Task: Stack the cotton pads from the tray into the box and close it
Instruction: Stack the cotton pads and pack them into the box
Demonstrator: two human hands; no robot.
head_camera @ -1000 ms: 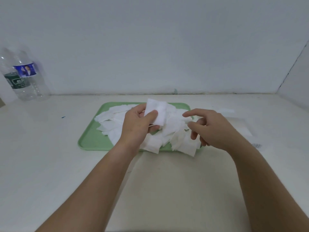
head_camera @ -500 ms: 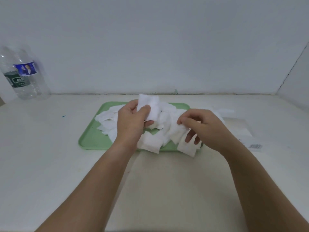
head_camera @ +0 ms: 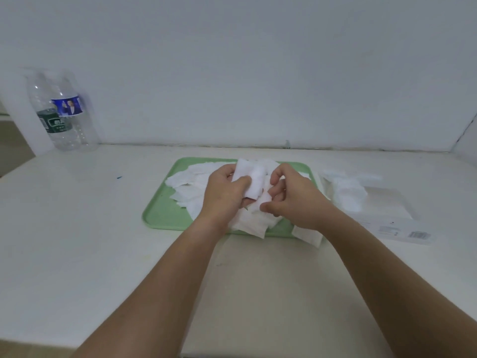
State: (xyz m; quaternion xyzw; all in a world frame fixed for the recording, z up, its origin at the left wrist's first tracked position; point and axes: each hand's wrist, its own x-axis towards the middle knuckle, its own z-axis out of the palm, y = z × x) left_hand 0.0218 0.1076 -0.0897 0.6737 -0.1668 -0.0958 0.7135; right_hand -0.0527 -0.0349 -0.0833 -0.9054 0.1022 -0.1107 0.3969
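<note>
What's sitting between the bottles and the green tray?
Only bare white counter with one tiny blue speck between bottles and tray, in the head view.

Fibrous matt cotton pads (head_camera: 251,183) (glossy tray (head_camera: 165,215))

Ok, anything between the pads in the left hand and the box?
Only the right hand, which sits over the tray between the left hand with its pads and the box to the tray's right. Nothing else visible stands in that path.
</note>
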